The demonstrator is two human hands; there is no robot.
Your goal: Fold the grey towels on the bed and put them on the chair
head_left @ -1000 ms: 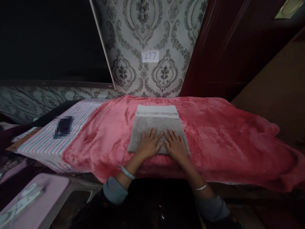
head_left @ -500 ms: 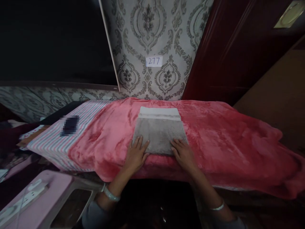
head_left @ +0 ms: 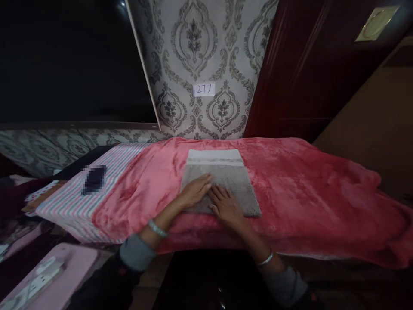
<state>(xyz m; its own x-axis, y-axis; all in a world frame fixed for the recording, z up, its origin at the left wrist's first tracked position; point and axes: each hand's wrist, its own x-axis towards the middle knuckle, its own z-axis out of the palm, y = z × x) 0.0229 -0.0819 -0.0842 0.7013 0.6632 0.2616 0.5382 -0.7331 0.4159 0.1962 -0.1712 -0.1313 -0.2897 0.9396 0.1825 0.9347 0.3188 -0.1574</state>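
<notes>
A folded grey terry towel (head_left: 220, 181) with a paler band along its far end lies flat on a pink fleece blanket (head_left: 300, 193). My left hand (head_left: 195, 191) rests on the towel's near left part, its fingers pointing right. My right hand (head_left: 225, 206) lies flat beside it on the near edge, fingertips almost meeting my left hand. Neither hand grips anything. A pale bangle circles my left wrist, and a thin silver one circles my right.
A striped sheet (head_left: 74, 211) extends from the blanket's left side, with a pixelated dark object (head_left: 94, 180) on it. A power strip (head_left: 40, 277) lies on a pink stool (head_left: 72, 262) at lower left. Patterned wallpaper (head_left: 196, 56) and a dark red door (head_left: 290, 73) stand behind.
Both hands have slid inward from the towel's near corners and now sit close together. My left hand has turned to point right. The towel stays in much the same place.
</notes>
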